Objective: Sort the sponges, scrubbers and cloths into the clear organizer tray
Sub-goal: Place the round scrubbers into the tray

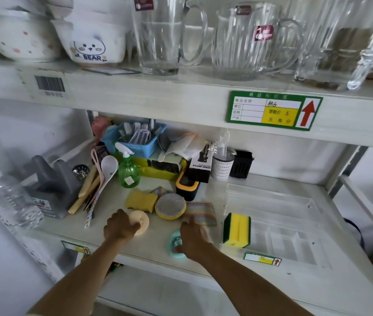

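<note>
The clear organizer tray [272, 201] lies at the right of the lower shelf, and a yellow-and-green sponge [238, 229] stands on edge at its left end. My left hand [119, 226] is closed on a round beige sponge [141, 221]. My right hand [192, 238] presses down on a teal mesh scrubber [176, 244], fingers touching a striped cloth [201, 212]. Behind them lie a flat yellow sponge [141, 200] and a round yellow scrubber with a grey pad [170, 206].
Behind stand a green spray bottle [128, 171], a blue basket of brushes [137, 140], a spray bottle box [200, 164] and a black-and-yellow container [186, 187]. Spoons [103, 176] and a grey holder [51, 185] crowd the left. Glass jugs [249, 42] sit on the upper shelf.
</note>
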Tool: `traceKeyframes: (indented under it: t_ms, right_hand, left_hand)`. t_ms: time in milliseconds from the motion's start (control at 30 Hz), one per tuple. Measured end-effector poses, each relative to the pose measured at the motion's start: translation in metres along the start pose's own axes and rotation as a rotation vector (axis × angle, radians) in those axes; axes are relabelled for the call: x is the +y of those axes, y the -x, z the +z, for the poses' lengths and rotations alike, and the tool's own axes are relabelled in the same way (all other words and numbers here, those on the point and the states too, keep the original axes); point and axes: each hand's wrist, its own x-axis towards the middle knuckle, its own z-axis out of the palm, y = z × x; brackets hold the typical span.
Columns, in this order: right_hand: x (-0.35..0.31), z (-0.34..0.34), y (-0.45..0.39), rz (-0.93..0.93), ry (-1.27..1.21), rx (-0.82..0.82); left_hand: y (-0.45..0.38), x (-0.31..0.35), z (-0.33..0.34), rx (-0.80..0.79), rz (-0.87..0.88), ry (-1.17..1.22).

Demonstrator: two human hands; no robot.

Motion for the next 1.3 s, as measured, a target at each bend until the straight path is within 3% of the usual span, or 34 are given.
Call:
traceKeyframes:
  t_ms: [100,233,333,500,667,833,967,1167,1300]
  right_hand:
    - [0.004,0.001,-0.001,0.012,-0.123,0.073]
    - [0.006,-0.015,-0.004,-0.048,-0.27,0.189]
    - [0.015,-0.044,0.002,-0.068,-0.341,0.356]
    - [0.058,-0.085,0.02,-0.003,-0.514,0.654]
    - [0.12,-0.102,0.044,0.148,-0.408,0.836]
    - [0.181,-0.09,0.072,0.307,-0.253,0.773]
    - [0.214,-0.072,0.088,0.375,-0.166,0.652]
    - [0.229,-0.053,0.091,0.463,-0.122,0.453]
    - [0.231,-0.046,0.086,0.508,-0.023,0.388]
  left_hand:
    - [0.005,0.015,-0.006,0.003,0.054,0.158]
    - [0.015,0.043,-0.016,0.134,0.14,0.278]
    - [0.022,0.077,-0.026,0.19,0.228,0.436]
    - [0.038,0.142,-0.026,0.126,0.463,0.602]
    - [0.073,0.209,-0.01,0.07,0.678,0.63]
    - [0.108,0.261,0.015,-0.067,0.784,0.451]
    - [0.135,0.283,0.043,-0.16,0.833,0.171]
    - [0.149,0.292,0.075,-0.057,0.864,-0.314]
    - [0.151,0.29,0.08,-0.022,0.844,-0.486]
